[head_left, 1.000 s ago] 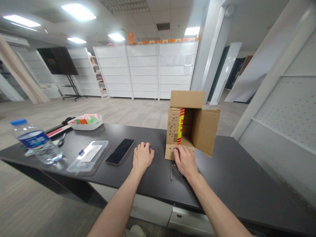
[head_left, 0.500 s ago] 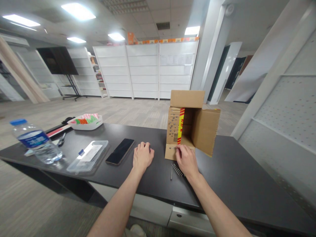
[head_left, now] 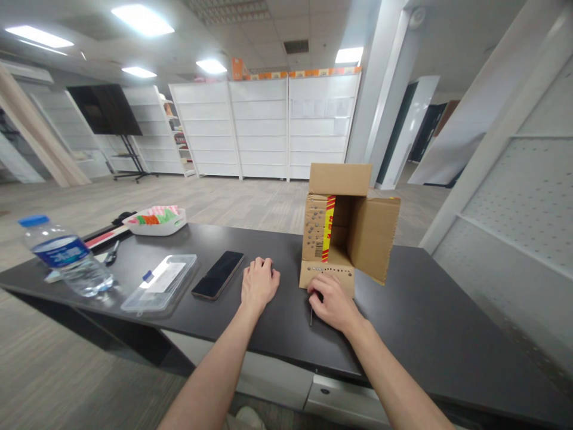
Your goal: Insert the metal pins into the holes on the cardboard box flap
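Note:
A cardboard box (head_left: 375, 239) stands open toward me, yellow-and-red tape along its left panel. Grey round heads dot that panel. Its lower front flap (head_left: 305, 276) has a row of small holes, with silver heads in some at the left. Just in front of this flap, my right hand (head_left: 333, 303) is closed low over the desk, covering most of the loose nails. One nail (head_left: 311, 316) shows below its thumb; what the fingertips hold is hidden. My left hand (head_left: 259, 282) rests on the desk left of the box with curled fingers, its contents, if any, hidden.
Left of my left hand lie a black phone (head_left: 218, 275) and a clear plastic case (head_left: 160, 283). Farther left stands a water bottle (head_left: 67, 257). A white basket (head_left: 156, 226) with colourful contents sits at the desk's back edge, near a dark pen-like item (head_left: 112, 253).
My right hand has moved down from the flap's holes to the nails on the desk, uncovering the row of holes. My left hand stays put.

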A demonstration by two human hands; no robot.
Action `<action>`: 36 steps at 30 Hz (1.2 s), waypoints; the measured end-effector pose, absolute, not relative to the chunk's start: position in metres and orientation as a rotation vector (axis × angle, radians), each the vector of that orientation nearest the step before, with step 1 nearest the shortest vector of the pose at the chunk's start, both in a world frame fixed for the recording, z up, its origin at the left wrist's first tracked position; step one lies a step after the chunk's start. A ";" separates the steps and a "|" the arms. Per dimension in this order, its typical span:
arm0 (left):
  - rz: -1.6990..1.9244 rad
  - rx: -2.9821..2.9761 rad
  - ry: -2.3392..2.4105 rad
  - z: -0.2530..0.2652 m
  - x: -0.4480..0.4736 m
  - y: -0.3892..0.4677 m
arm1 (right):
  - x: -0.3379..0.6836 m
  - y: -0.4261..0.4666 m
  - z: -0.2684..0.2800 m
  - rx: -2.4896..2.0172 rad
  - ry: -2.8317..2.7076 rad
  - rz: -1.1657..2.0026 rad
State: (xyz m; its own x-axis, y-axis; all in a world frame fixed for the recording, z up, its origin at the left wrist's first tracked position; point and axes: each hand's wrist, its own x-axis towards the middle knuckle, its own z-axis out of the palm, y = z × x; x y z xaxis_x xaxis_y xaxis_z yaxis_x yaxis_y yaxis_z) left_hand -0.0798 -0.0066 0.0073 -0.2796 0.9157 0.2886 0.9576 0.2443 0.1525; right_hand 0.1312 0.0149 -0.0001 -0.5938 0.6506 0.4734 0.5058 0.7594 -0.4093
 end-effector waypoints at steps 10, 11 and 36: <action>-0.441 -1.791 -2.333 0.005 -0.081 -0.007 | 0.132 0.012 0.005 -0.877 -2.417 0.335; -0.438 -1.791 -2.337 0.006 -0.081 -0.007 | 0.132 0.012 0.005 -0.878 -2.418 0.346; -0.435 -1.794 -2.371 0.009 -0.079 -0.008 | 0.130 0.007 0.008 -0.868 -2.533 0.344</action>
